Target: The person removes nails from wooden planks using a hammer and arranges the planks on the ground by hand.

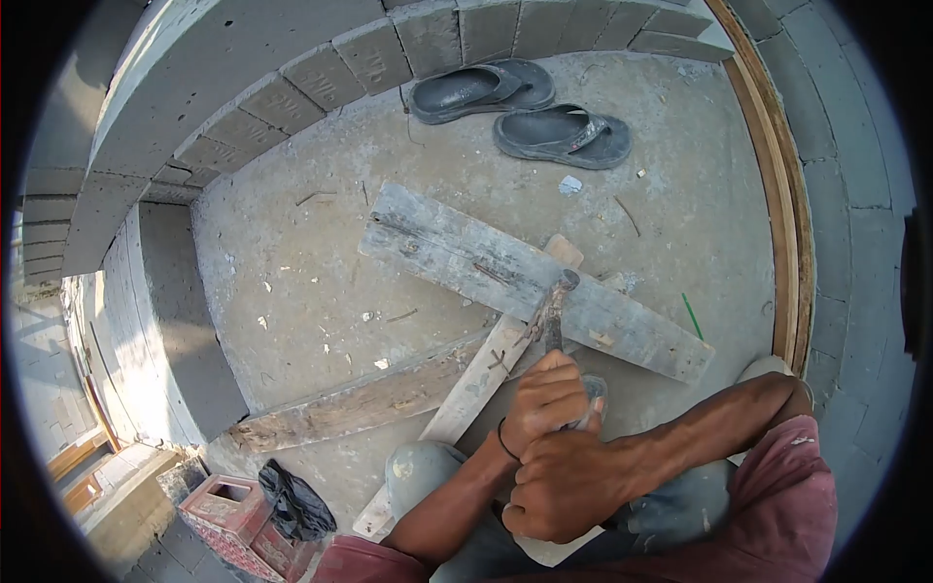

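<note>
My left hand (549,403) is closed around the handle of a hammer (554,316), just below its head. Lower down, my right hand (569,486) is a fist against the left one, wrapped round the lower part of the same handle. The hammer's rusty head rests where a grey weathered plank (447,248) crosses a narrow wood strip (471,389) marked with a dark X. A rusty nail-like piece (491,275) shows on the plank. Fingers and wrists hide most of the handle. My knees are on either side of the hands.
Another board (364,400) lies on the concrete floor (311,233), running left under the strip. Dark sandals (569,138) stand by the curved block wall (369,63). At lower left are a red box (228,525) and a black plastic bag (292,500). Wood edging (782,214) borders the right.
</note>
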`<state>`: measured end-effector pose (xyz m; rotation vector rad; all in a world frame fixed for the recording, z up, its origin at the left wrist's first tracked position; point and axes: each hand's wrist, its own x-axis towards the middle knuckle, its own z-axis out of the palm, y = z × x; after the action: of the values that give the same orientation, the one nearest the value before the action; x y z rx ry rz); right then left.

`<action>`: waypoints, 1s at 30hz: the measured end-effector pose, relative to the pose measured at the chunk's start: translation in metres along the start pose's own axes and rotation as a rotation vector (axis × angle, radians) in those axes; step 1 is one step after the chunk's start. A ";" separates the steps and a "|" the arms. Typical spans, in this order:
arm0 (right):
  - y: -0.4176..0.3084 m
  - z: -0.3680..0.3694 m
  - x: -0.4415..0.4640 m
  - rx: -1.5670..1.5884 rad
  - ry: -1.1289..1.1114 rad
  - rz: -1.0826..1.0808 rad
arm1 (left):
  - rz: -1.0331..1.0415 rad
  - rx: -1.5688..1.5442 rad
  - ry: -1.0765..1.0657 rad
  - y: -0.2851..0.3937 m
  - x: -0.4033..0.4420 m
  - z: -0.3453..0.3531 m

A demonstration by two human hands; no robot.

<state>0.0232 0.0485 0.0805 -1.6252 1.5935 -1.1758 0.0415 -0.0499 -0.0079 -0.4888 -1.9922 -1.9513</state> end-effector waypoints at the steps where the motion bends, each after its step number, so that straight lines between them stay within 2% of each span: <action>1: -0.005 0.017 0.000 -0.078 0.063 0.005 | 0.029 -0.003 -0.012 0.000 -0.011 -0.002; 3: -0.003 0.041 0.006 -0.125 0.078 -0.014 | 0.037 -0.015 -0.024 0.001 -0.026 -0.006; 5: -0.002 0.028 0.006 -0.181 0.099 -0.054 | 0.050 -0.001 -0.033 -0.002 -0.028 -0.010; 6: -0.001 -0.002 0.007 -0.123 0.095 -0.011 | 0.056 0.000 -0.038 -0.002 -0.011 -0.005; 7: 0.009 -0.031 0.010 -0.075 0.091 0.032 | -0.055 0.058 -0.058 -0.006 0.020 0.001; 8: 0.023 -0.063 -0.007 0.066 0.122 -0.015 | -0.186 0.118 -0.068 -0.009 0.041 0.006; 9: 0.040 -0.093 -0.018 0.235 0.123 -0.089 | -0.211 0.136 -0.003 -0.017 0.058 0.012; 11: 0.047 -0.113 -0.006 0.307 0.159 0.101 | -0.236 0.136 0.049 -0.022 0.068 0.011; 12: 0.037 -0.095 0.003 0.344 0.148 0.108 | -0.279 0.163 0.119 -0.013 0.055 0.005; 14: 0.025 -0.068 0.033 0.135 0.235 -0.080 | -0.260 0.193 0.184 -0.010 0.046 -0.009; 17: 0.009 -0.010 0.038 -0.128 0.181 0.001 | -0.159 0.076 0.063 -0.002 0.013 -0.024; 19: 0.001 0.037 0.028 -0.157 0.231 0.034 | 0.031 0.005 0.022 -0.005 -0.012 -0.023; 20: -0.002 0.048 0.024 -0.168 0.270 0.066 | 0.024 -0.005 0.018 -0.002 -0.022 -0.022; 23: 0.005 -0.009 0.018 -0.025 0.311 0.011 | 0.060 0.086 0.026 -0.007 -0.025 -0.015; 25: 0.027 -0.067 0.015 0.116 0.344 -0.058 | -0.279 0.184 -0.172 -0.003 0.053 -0.017; 26: 0.051 -0.095 0.009 0.093 0.393 -0.084 | -0.321 0.274 -0.149 -0.015 0.072 -0.012; 27: 0.076 -0.110 0.001 0.110 0.409 0.083 | -0.327 0.356 -0.126 -0.028 0.093 -0.008; 29: 0.052 -0.118 0.047 0.175 0.406 0.269 | -0.340 0.381 -0.092 -0.036 0.094 -0.025; 30: 0.047 -0.107 0.064 0.166 0.385 0.251 | -0.328 0.367 -0.075 -0.031 0.082 -0.039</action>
<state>-0.0995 -0.0013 0.1002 -1.1021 1.8136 -1.5002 -0.0460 -0.0868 0.0023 -0.1517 -2.5381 -1.6885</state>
